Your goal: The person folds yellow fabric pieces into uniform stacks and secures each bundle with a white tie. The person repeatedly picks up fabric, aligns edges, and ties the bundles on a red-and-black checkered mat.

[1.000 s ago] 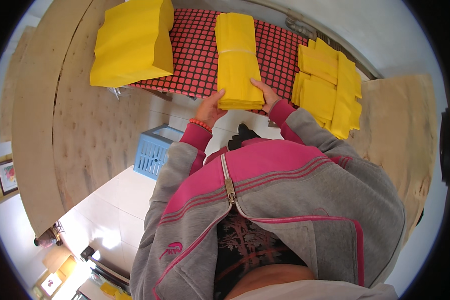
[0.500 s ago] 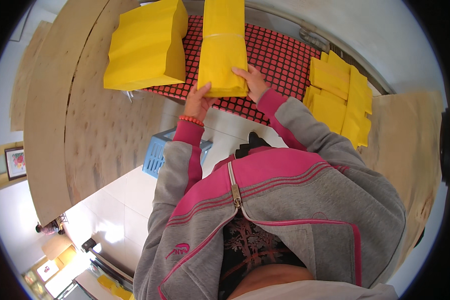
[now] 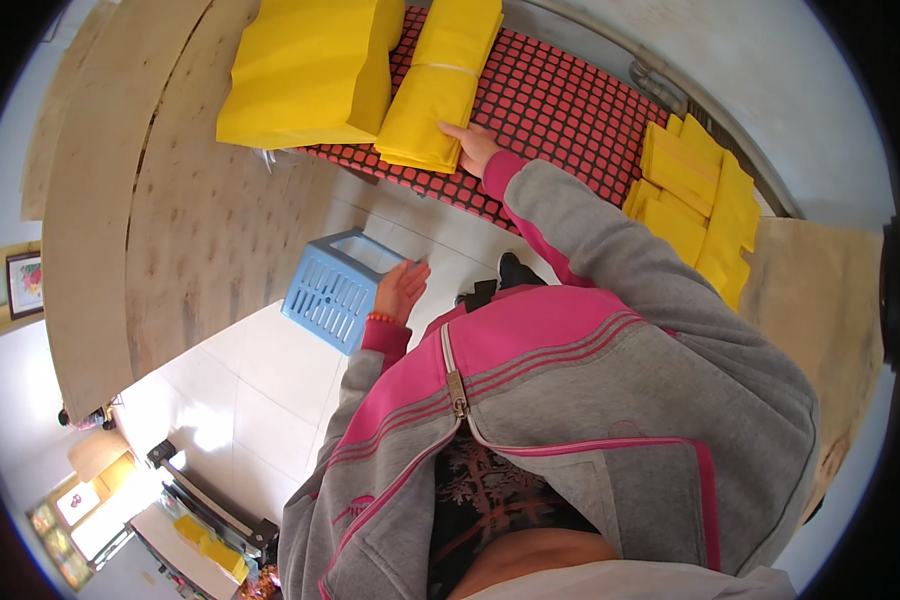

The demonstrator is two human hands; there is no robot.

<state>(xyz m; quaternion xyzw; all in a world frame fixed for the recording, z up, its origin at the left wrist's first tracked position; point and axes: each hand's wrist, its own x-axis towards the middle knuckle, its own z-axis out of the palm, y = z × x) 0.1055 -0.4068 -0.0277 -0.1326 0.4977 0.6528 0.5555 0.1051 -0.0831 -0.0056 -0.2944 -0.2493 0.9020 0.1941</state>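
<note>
Since half a second ago, my left hand (image 3: 402,290) has let go and dropped back toward the body, while the yellow bundle (image 3: 438,100) has swung to a slant and come down on the counter (image 3: 560,110), farther left. On the right hand (image 3: 478,148), one digit lies flat over the bundle's near end; the other fingers are bunched at its right edge, and I cannot tell from my feed whether they grip it. My left fingers are loosely spread and hold nothing, with a red beaded bracelet (image 3: 380,317) at the wrist.

I see a pale band across the bundle, which lies just beside the large yellow stack (image 3: 305,75); I cannot make out whether they touch. Red and black checks cover the counter. At its right end I have a heap of folded yellow pieces (image 3: 688,200), well apart from the bundle. Below the counter's edge, a blue slotted stool (image 3: 320,290) stands on the floor (image 3: 270,390), beyond my left hand. Wooden boards (image 3: 230,200) fill the left side.
</note>
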